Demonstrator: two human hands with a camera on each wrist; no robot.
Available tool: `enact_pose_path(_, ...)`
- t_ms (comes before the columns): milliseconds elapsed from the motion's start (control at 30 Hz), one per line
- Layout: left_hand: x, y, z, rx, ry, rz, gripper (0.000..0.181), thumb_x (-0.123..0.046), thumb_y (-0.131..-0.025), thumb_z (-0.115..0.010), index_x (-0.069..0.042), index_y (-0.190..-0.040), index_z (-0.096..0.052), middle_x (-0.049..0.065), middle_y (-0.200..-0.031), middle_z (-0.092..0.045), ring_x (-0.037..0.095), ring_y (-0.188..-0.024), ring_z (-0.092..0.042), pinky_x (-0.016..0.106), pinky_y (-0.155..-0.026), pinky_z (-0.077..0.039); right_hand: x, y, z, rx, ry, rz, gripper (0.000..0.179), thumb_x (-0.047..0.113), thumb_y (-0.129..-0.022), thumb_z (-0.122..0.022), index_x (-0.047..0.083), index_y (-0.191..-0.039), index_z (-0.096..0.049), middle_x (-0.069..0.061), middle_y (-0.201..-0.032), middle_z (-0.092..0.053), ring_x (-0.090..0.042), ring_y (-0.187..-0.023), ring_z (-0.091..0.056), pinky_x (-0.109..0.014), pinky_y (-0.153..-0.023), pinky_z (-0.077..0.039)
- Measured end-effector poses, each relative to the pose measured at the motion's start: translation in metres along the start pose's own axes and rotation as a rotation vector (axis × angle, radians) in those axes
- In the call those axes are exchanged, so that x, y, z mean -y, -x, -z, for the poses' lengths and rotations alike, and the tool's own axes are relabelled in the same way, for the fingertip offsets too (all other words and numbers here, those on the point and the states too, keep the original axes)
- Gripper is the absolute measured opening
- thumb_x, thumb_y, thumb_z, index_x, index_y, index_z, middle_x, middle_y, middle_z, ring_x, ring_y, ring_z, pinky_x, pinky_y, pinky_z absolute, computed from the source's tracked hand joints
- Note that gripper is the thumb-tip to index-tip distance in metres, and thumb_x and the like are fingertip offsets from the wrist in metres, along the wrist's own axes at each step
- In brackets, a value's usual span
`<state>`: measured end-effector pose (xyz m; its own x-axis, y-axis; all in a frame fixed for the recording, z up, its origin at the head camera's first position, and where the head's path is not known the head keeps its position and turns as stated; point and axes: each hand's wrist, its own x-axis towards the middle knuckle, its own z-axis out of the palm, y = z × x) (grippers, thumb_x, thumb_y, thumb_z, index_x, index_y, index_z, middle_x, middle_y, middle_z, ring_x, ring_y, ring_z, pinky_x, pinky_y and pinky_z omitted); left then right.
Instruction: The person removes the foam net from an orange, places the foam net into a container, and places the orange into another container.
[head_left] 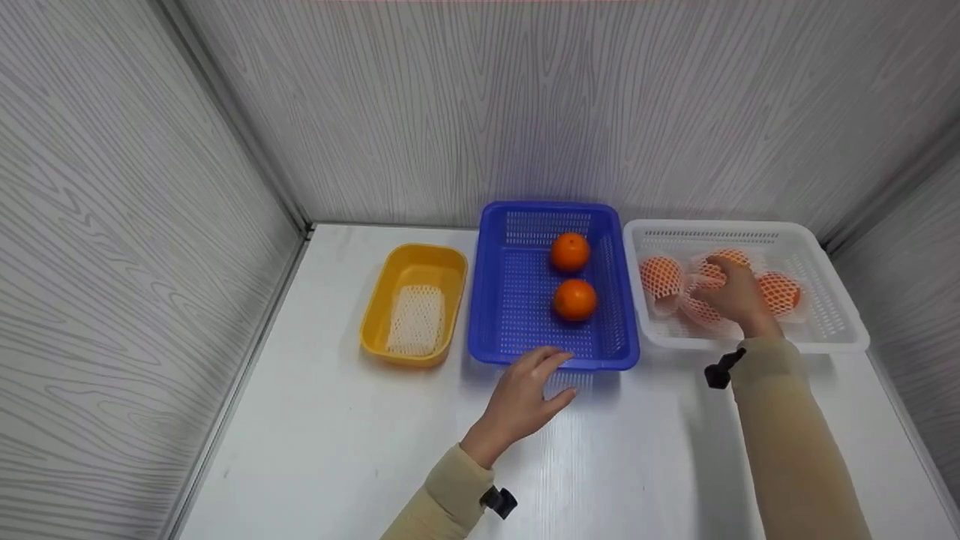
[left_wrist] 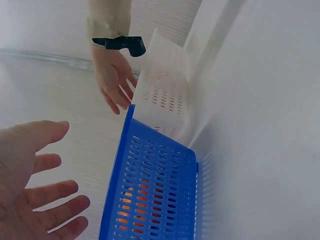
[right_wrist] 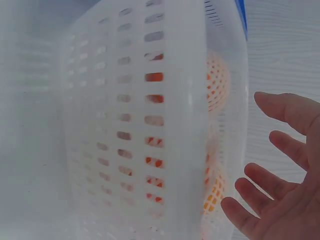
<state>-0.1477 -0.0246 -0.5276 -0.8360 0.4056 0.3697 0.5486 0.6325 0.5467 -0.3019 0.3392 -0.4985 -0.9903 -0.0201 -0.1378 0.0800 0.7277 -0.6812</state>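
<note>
Two bare oranges, one at the back [head_left: 570, 252] and one nearer [head_left: 575, 301], lie in the blue basket [head_left: 510, 352]. My left hand [head_left: 523, 396] hovers at that basket's front rim, fingers spread and holding nothing. Over the white basket [head_left: 825, 341] my right hand [head_left: 731, 292] reaches in with its fingers apart and nothing in its grip. Beneath and around it are several oranges in white foam nets, among them a left one [head_left: 661, 277] and a right one [head_left: 780, 293]. In the right wrist view the fingers [right_wrist: 262, 182] stand above the white rim.
A yellow tray [head_left: 369, 330] with white foam netting [head_left: 417, 321] in it stands left of the blue basket. All three containers stand in a row on the white table [head_left: 337, 450]. Wood-grain panels [head_left: 405, 112] rise at the back and sides.
</note>
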Motion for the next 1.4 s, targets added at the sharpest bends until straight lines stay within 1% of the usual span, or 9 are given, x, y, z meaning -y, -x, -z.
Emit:
enact_pose_path(233,-0.004,0.002,-0.005,0.031,0.003,0.005,0.047,-0.033,-0.090,-0.072,-0.012,-0.131,-0.062,0.005,-0.129,-0.059,0.019,-0.119,-0.055,0.034,-0.101,-0.044,-0.016,-0.005,-0.010,0.025,0.036,-0.072,0.087,0.012,-0.087,-0.074,0.001,-0.154,-0.021,-0.031,-0.154,-0.021,-0.051,-0.139,-0.021,-0.066,-0.107,-0.024)
enact_pose_path(400,-0.007,0.001,-0.009,0.046,-0.003,-0.007,0.047,-0.032,-0.090,-0.073,-0.012,-0.130,-0.062,0.005,-0.128,-0.059,0.019,-0.119,-0.055,0.034,-0.101,-0.044,-0.027,-0.003,-0.013,0.053,0.036,-0.100,0.093,0.019,-0.086,-0.076,0.000,-0.155,-0.017,-0.030,-0.155,-0.019,-0.051,-0.140,-0.017,-0.065,-0.109,-0.019)
enact_pose_path(567,-0.012,-0.001,-0.013,0.056,-0.007,-0.021,0.047,-0.033,-0.090,-0.072,-0.012,-0.131,-0.062,0.005,-0.128,-0.059,0.019,-0.119,-0.055,0.034,-0.101,-0.044,-0.031,0.000,-0.015,0.052,0.117,-0.153,0.093,0.024,-0.083,-0.078,0.002,-0.154,-0.022,-0.035,-0.152,-0.016,-0.054,-0.138,-0.013,-0.068,-0.107,-0.019)
enact_pose_path(767,-0.015,-0.006,-0.019,0.049,0.001,-0.057,0.047,-0.033,-0.090,-0.073,-0.012,-0.130,-0.062,0.005,-0.127,-0.060,0.018,-0.118,-0.056,0.032,-0.101,-0.044,-0.033,0.004,-0.021,0.026,0.183,-0.166,0.087,0.028,-0.081,-0.080,-0.001,-0.148,-0.033,-0.038,-0.141,-0.018,-0.054,-0.122,-0.031,-0.070,-0.098,-0.032)
enact_pose_path(933,-0.019,-0.010,-0.024,0.079,-0.008,-0.046,0.048,-0.036,-0.090,-0.072,-0.014,-0.132,-0.061,0.003,-0.128,-0.059,0.017,-0.119,-0.055,0.033,-0.101,-0.044,-0.033,0.005,-0.023,0.004,0.216,-0.167,0.085,0.029,-0.079,-0.081,-0.002,-0.143,-0.034,-0.034,-0.134,-0.039,-0.050,-0.116,-0.044,-0.067,-0.098,-0.036)
enact_pose_path(1000,-0.021,-0.012,-0.026,0.089,-0.009,-0.040,0.049,-0.036,-0.091,-0.071,-0.015,-0.133,-0.061,0.003,-0.129,-0.059,0.017,-0.120,-0.055,0.033,-0.101,-0.044,-0.034,0.005,-0.023,-0.005,0.210,-0.164,0.082,0.028,-0.079,-0.081,-0.003,-0.140,-0.036,-0.032,-0.131,-0.046,-0.048,-0.113,-0.047,-0.065,-0.098,-0.037)
enact_pose_path(1133,-0.024,-0.016,-0.028,0.093,0.001,-0.044,0.049,-0.037,-0.091,-0.070,-0.015,-0.134,-0.060,0.004,-0.130,-0.058,0.017,-0.121,-0.054,0.033,-0.103,-0.042,-0.035,0.005,-0.019,-0.008,0.157,-0.184,0.079,0.025,-0.079,-0.081,-0.004,-0.138,-0.037,-0.030,-0.130,-0.046,-0.045,-0.113,-0.047,-0.064,-0.098,-0.037)
enact_pose_path(1267,-0.027,-0.018,-0.030,0.092,0.007,-0.048,0.049,-0.036,-0.091,-0.070,-0.014,-0.134,-0.060,0.005,-0.130,-0.058,0.018,-0.121,-0.054,0.033,-0.103,-0.042,-0.033,0.007,-0.012,0.000,0.096,-0.206,0.086,0.027,-0.079,-0.082,-0.004,-0.142,-0.033,-0.031,-0.136,-0.042,-0.047,-0.119,-0.043,-0.065,-0.101,-0.034)
enact_pose_path(1400,-0.029,-0.023,-0.033,0.101,0.020,-0.041,0.049,-0.036,-0.092,-0.070,-0.014,-0.134,-0.060,0.004,-0.131,-0.058,0.017,-0.122,-0.054,0.032,-0.104,-0.041,-0.031,0.009,-0.001,-0.003,0.088,-0.181,0.093,0.029,-0.079,-0.081,-0.004,-0.148,-0.027,-0.034,-0.142,-0.035,-0.050,-0.125,-0.037,-0.067,-0.102,-0.031)
